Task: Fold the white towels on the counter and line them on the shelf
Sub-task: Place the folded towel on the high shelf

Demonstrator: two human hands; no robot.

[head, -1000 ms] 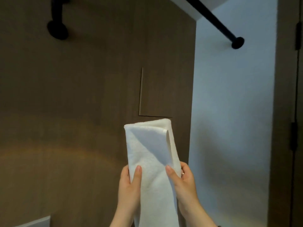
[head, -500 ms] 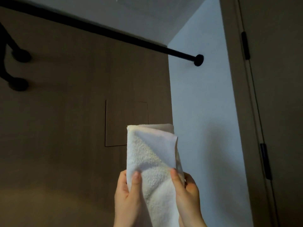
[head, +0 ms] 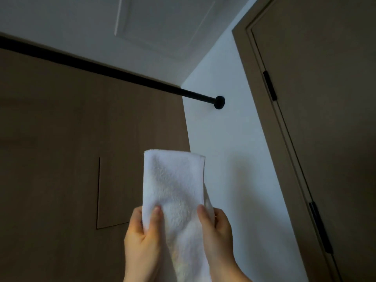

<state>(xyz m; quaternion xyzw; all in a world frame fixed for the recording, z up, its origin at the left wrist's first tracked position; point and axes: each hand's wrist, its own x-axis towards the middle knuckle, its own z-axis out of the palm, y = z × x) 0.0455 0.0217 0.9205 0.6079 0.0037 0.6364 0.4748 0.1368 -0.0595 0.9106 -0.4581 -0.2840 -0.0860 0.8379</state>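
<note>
A person stands in a dim room with the view tilted upward, holding a folded white towel point(head: 173, 186) upright in front of them with both bare hands. The towel sits at about six o'clock. It is a tall, narrow strip folded lengthwise, with its rounded top edge near the centre and its lower end running off the bottom between the wrists.

The left hand point(head: 142, 241), at seven o'clock, grips the towel's left edge. Its thumb lies flat on the front of the cloth, and its fingers are curled behind, out of sight. The right hand point(head: 217, 237), at five o'clock, grips the right edge the same way, with the thumb pressed on the front and the fingers wrapped round the back. The two thumbs are apart, with bare terry cloth between them.

Behind the towel, from nine o'clock down to seven, is a brown wood-panelled wall point(head: 50, 159). A rectangular access panel point(head: 114, 190) is cut into it, partly hidden by the towel and the left hand. A black rod point(head: 114, 73) runs from ten o'clock toward the centre and ends in a round mount point(head: 219, 102) on a white wall point(head: 234, 159) at about one o'clock. At three o'clock stands a brown door point(head: 325, 119) with two dark hinges point(head: 269, 85) on its left edge. The white ceiling point(head: 61, 21) fills twelve o'clock, with a square hatch point(head: 162, 23) outlined in it.
</note>
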